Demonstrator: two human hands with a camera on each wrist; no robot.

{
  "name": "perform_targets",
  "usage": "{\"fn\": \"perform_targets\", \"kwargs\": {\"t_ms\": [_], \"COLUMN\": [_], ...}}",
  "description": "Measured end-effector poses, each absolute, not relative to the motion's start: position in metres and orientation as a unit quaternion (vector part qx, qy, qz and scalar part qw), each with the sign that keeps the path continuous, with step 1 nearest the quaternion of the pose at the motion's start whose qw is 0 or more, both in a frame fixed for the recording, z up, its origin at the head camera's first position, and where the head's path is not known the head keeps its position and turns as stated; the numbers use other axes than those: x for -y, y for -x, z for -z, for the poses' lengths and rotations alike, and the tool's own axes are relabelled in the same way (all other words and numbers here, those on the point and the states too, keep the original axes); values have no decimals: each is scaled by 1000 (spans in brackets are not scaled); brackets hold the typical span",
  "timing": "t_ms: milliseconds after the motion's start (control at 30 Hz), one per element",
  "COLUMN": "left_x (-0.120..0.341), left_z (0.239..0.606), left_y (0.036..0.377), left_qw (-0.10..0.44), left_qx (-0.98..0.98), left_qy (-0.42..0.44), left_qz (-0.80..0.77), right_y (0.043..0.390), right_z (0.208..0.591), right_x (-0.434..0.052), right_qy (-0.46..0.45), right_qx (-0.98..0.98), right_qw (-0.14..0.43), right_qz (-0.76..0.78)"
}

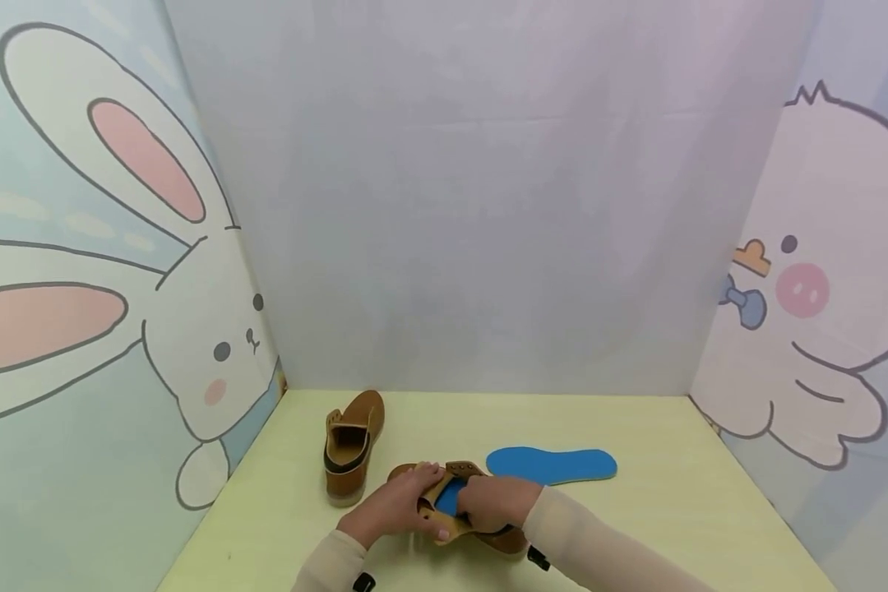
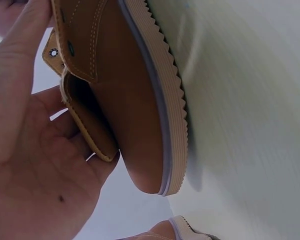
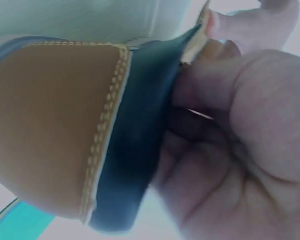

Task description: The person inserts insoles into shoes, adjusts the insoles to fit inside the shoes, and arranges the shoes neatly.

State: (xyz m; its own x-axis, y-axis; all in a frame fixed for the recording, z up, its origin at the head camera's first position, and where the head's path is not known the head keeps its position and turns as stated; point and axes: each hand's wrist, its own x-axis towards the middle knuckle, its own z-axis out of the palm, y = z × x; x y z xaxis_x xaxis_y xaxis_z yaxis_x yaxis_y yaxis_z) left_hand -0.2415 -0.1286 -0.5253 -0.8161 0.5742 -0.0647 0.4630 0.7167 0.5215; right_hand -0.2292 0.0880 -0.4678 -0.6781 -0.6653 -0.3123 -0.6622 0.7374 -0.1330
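Two blue insoles show in the head view. One insole [image 1: 449, 497] sits inside the near shoe [image 1: 456, 527], between the hands; the spare insole [image 1: 551, 466] lies flat on the table [image 1: 266, 510], beyond the right hand [image 1: 497, 501]. The far shoe [image 1: 349, 470] stands to the left, with no blue visible in it. The left hand [image 1: 401, 506] grips the near shoe's front, thumb on the near side and fingers across the top. The right hand's fingers are bent into the opening, by the insole. I'd judge the work roughly midway through the first shoe: its insole is in, perhaps not settled, while the second pair is untouched. Whether it is going in or coming out, one moment cannot settle.

In the left wrist view, the left fingers are behind the tongue, which is bent forward, leaving the mouth wide.

In the right wrist view, the right fingertips are hidden past the dark collar, so I cannot tell whether they pinch the insole or merely push it.
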Motion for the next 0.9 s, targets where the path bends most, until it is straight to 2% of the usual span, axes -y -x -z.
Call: {"fn": "perform_targets", "kwargs": {"t_ms": [167,267,333,467,633,733,900], "left_x": [130,131,132,135,133,130,127], "left_z": [526,522,521,528,536,535,531], "left_y": [239,239,238,231,216,211,205], "left_qw": [108,87,58,-5,-73,-79,-33], "left_qx": [-922,-930,-933,-931,-930,-935,-936], "left_qy": [-286,-284,-291,-312,-296,-257,-185], "left_qz": [-238,-217,-203,-189,-204,-230,-298], "right_y": [238,245,248,251,255,258,261], "right_z": [459,457,461,475,489,493,498], "right_x": [-107,-113,-115,-118,-122,-125,-125], "right_qy": [399,377,348,305,322,332,331], "right_qx": [-906,-911,-921,-936,-929,-925,-926], "right_qw": [49,-12,-17,23,12,-16,-36], "right_qz": [130,169,173,172,183,183,178]}}
